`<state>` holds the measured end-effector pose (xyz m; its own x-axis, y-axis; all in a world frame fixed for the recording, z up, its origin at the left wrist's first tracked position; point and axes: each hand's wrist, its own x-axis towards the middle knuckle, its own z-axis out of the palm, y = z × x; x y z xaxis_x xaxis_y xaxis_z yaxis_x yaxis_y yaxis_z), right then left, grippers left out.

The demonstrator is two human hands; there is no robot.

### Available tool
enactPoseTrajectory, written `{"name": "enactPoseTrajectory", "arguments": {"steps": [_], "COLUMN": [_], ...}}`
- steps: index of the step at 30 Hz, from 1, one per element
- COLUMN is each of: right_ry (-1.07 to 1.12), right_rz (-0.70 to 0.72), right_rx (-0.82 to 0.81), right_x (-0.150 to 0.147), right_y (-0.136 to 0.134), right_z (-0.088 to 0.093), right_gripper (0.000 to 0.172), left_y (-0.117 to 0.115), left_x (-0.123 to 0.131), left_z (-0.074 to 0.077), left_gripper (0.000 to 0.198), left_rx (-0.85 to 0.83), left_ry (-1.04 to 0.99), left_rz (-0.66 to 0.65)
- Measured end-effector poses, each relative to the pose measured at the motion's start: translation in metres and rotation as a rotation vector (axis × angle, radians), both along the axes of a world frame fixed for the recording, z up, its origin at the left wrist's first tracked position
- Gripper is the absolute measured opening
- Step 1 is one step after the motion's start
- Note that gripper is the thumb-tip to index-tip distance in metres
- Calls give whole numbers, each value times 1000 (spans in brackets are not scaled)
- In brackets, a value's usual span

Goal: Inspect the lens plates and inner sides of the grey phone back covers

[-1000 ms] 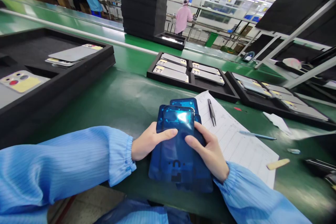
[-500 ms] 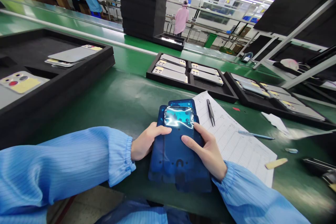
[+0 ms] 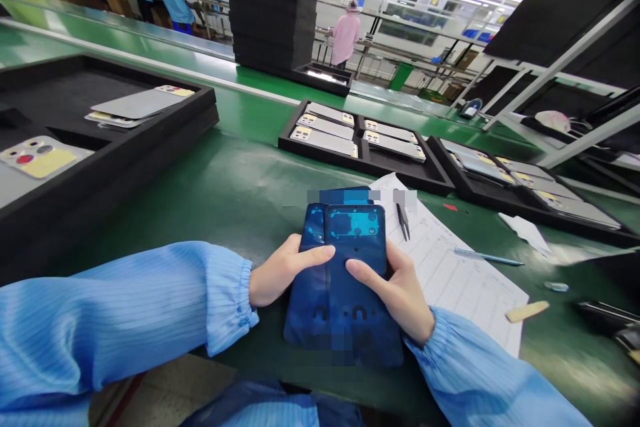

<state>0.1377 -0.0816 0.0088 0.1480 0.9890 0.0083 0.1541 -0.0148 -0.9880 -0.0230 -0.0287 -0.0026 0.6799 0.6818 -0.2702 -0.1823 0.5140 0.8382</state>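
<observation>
A fanned stack of dark blue phone-shaped film sheets (image 3: 345,290) is held low over the near side of the green table. Their upper ends carry brighter cyan cut-out patterns, and dark arch marks show near the lower ends. My left hand (image 3: 285,267) grips the left edge, thumb lying across the face and fingers hidden behind. On the right edge, my right hand (image 3: 403,290) is closed the same way, its thumb pressed on the front sheet. Under and beside the sheets lies a printed paper (image 3: 460,280) with black tweezers (image 3: 401,213) on it.
Black foam trays (image 3: 400,163) with grey phone back panels stand beyond my hands; a larger tray (image 3: 165,137) is at left. A pen (image 3: 487,257), a beige stick (image 3: 527,311) and a white scrap (image 3: 523,233) lie at right. Stacked black trays (image 3: 273,13) rise behind. People work far off.
The front sheet's shiny upper part no longer glares, and its cyan pattern now shows clearly farther right. The sheets have shifted against each other. Both hands have stayed nearly in place.
</observation>
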Motion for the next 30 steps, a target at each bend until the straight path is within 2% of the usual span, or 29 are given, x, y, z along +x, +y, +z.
{"name": "enactPoseTrajectory", "arguments": {"steps": [9,14,22,30], "right_ry": [-12,5,-10,-14], "right_rz": [-201,-260,-281,-150], "right_rx": [80,88,98,69], "right_x": [12,16,30,18], "right_y": [4,5,10,6], "right_z": [6,7,-1,-7], "right_gripper": [29,28,26,33], "left_y": [2,1,0,1], "left_x": [0,0,-1,0], "left_z": [-2,-2,-4,-1], "left_gripper": [28,24,18,22], "left_rx": [-8,43,141,238], "left_ry": [-6,7,44,70], "left_rz": [31,55,37,30]}}
